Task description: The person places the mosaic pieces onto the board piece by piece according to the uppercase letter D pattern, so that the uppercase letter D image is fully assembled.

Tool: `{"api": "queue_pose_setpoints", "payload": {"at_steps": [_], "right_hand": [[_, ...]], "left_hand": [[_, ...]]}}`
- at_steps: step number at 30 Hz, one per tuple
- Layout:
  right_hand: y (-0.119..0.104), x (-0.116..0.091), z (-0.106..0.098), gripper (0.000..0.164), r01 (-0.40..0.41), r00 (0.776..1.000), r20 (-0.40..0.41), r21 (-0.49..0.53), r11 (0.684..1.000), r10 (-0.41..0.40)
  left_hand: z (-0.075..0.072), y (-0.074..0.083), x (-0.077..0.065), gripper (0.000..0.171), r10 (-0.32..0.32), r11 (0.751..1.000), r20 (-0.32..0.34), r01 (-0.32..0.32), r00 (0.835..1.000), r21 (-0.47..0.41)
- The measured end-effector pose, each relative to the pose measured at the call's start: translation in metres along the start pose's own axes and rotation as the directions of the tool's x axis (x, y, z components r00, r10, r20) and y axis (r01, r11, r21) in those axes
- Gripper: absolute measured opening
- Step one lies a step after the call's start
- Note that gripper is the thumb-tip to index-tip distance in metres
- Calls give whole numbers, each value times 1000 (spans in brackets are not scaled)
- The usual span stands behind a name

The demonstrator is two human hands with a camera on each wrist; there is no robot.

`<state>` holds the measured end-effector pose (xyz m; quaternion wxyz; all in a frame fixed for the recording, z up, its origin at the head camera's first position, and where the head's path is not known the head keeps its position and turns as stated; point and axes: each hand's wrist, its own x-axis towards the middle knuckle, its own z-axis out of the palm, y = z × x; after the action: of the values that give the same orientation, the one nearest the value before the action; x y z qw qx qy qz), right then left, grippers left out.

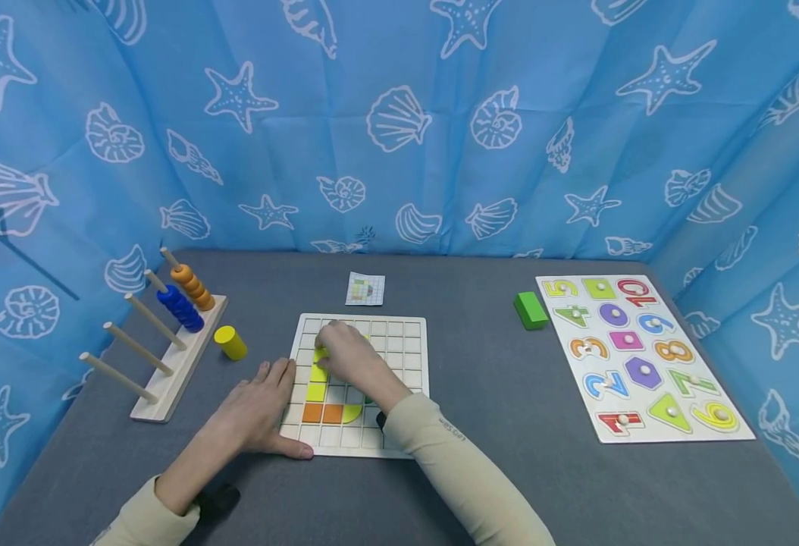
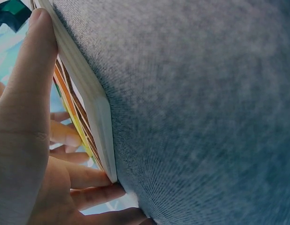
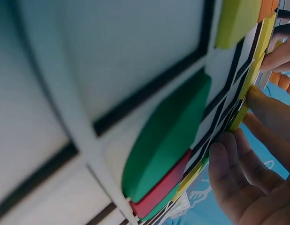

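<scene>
A white grid board (image 1: 409, 343) lies on the grey table. My left hand (image 1: 259, 406) rests at its near left corner, fingers against the left edge and thumb (image 2: 41, 51) along the front edge. My right hand (image 1: 350, 355) reaches over the board and pinches a yellow tile (image 3: 239, 116) at the top of a yellow column on the left. Below it lie yellow tiles (image 1: 316, 392), two orange tiles (image 1: 312, 412) and a yellow rounded tile (image 1: 352, 413). Green (image 3: 168, 140) and red (image 3: 160, 186) tiles show beneath my right hand, which hides part of the grid.
A small pattern card (image 1: 365, 290) lies behind the board. To the left are a yellow cylinder (image 1: 231, 343) and a wooden peg stand (image 1: 188, 371) with blue and orange beads. A green block (image 1: 531, 310) and a number puzzle board (image 1: 600, 379) lie right. A blue curtain (image 1: 345, 91) hangs behind.
</scene>
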<state>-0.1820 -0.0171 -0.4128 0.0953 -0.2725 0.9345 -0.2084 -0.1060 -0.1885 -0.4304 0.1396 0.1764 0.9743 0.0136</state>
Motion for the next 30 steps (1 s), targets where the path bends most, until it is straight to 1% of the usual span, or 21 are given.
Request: {"api": "queue_pose_setpoints", "payload": {"at_steps": [7,12,16,22,26,28,30], "right_hand": [[1,-2,-1,18,4,1000,-18,20,1000,-4],[2,-2,-1,17,7,999,-34,36,999,-6],[4,-3,0,17,1,999,-45,31,1000,1],[7,-4,-2,18,-9,999,-42,10,1000,9],[11,-6,-7,19,-15,999,-50,-1,1000,15],[13,-8,-10,19,-13,998,-61,-15,1000,12],[15,-10,-13,20,-9,997,-82,-50,999,5]], "left_hand": [[0,-1,0,143,8,1000,-6,-8,1000,12],[-1,0,0,143,7,1000,-4,-6,1000,9],[-1,1,0,143,8,1000,-4,-8,1000,6],[-2,1,2,143,24,999,-27,-23,999,27],[-6,-2,6,135,30,999,-36,-28,999,38],[-9,-3,9,127,21,999,-44,-19,999,42],[-12,-5,11,117,12,999,-67,-8,998,48]]}}
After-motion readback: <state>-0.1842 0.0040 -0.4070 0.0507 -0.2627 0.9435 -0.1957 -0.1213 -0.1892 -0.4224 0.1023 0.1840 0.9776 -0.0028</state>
